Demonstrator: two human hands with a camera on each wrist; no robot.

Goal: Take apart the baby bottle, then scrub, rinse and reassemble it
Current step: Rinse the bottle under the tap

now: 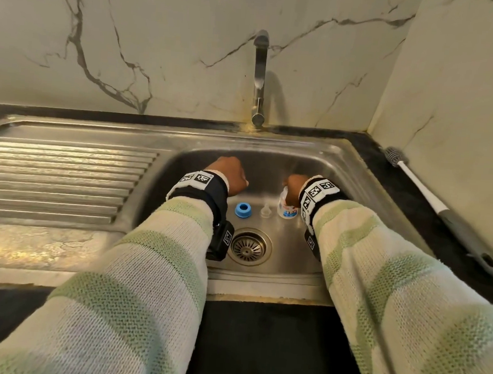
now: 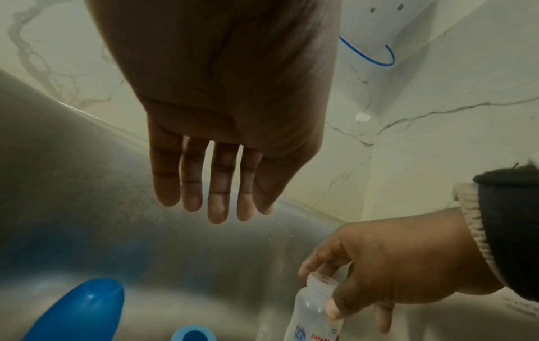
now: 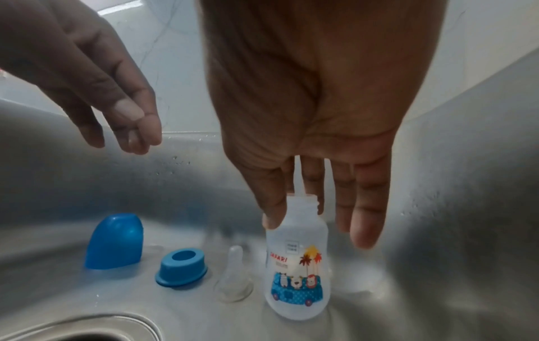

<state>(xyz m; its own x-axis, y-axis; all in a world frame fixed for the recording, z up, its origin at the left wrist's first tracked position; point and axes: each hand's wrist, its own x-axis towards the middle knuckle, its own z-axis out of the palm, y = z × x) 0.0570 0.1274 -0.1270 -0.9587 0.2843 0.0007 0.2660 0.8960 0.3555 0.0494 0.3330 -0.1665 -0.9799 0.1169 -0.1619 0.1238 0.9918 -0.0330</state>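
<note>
The bottle lies in parts on the sink floor. The clear printed bottle body [image 3: 297,265] stands upright with its neck open. My right hand [image 3: 288,207] pinches that neck between thumb and forefinger, the other fingers straight; the head view shows the hand [image 1: 293,187] over the bottle body [image 1: 285,208]. Left of the bottle body stand the clear nipple [image 3: 233,276], the blue screw ring [image 3: 181,265] and the blue cap [image 3: 115,242]. My left hand [image 2: 215,203] hovers above the ring [image 1: 243,210] with straight fingers, holding nothing.
The steel sink basin [image 1: 314,162] has a drain strainer [image 1: 248,247] near its front and a faucet [image 1: 258,79] at the back; no water runs. A long bottle brush [image 1: 442,206] lies on the dark counter to the right. A ribbed drainboard [image 1: 59,179] lies left.
</note>
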